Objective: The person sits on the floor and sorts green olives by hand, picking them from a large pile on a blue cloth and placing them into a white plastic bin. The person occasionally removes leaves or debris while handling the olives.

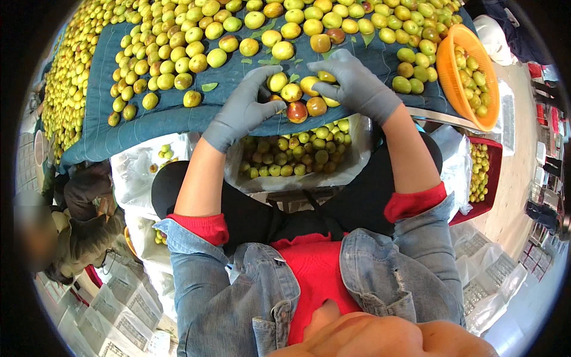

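Note:
Jujube-like green and reddish fruits (291, 93) lie in a small cluster on the dark blue quilted cloth (178, 105), between my two gloved hands. My left hand (245, 107), in a grey glove, curves around the cluster's left side, its thumb and fingers apart next to the fruits. My right hand (354, 87), also gloved in grey, arches over the right side, its fingers touching or just above yellow-green fruits; whether it grips one is unclear. A brown-red fruit (296, 112) sits at the near edge of the cluster.
Heaped fruits (178, 35) cover the far and left parts of the cloth. An orange plastic basket (494, 85) of fruits leans at the right edge. Below the cloth is a plastic-lined crate (232, 156) with fruits. A red crate (497, 178) stands right; another person (84, 236) is at the left.

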The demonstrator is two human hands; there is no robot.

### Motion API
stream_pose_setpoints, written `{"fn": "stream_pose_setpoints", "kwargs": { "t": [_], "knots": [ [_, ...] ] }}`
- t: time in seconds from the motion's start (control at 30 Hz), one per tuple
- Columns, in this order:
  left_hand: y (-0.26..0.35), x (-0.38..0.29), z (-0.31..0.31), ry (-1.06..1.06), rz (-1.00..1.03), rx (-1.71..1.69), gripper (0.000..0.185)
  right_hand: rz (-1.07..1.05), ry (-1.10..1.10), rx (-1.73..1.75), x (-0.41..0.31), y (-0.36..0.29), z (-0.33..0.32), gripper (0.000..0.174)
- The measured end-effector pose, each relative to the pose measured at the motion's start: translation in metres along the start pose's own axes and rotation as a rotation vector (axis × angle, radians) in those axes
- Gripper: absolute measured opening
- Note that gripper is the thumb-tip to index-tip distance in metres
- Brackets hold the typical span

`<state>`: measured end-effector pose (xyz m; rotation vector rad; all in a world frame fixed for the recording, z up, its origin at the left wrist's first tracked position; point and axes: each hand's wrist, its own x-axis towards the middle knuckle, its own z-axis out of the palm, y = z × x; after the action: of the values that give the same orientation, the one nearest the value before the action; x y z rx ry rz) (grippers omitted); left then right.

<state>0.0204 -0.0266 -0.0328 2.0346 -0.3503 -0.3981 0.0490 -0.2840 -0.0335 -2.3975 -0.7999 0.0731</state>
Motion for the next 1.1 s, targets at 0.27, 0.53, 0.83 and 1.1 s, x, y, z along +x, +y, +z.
{"fn": "stream_pose_setpoints", "kwargs": {
  "t": [0.27, 0.53, 0.83, 1.1],
  "knots": [
    [-0.001, -0.004, 0.005, -0.018, 0.046, 0.045, 0.058, 0.028, 0.0, -0.133, 0.0, -0.028, 0.004, 0.042],
    [-0.006, -0.006, 0.021, 0.189, 0.214, 0.413, 0.044, 0.027, 0.123, -0.111, 0.003, -0.027, 0.03, 0.045],
    [-0.012, -0.002, 0.02, 0.234, 0.149, 0.266, 0.045, 0.142, -0.066, 0.062, 0.01, -0.026, 0.022, 0.04],
    [0.008, -0.014, 0.0, -0.172, 0.002, -0.058, 0.05, 0.172, -0.324, 0.379, -0.003, -0.027, -0.002, 0.045]
  ]
}}
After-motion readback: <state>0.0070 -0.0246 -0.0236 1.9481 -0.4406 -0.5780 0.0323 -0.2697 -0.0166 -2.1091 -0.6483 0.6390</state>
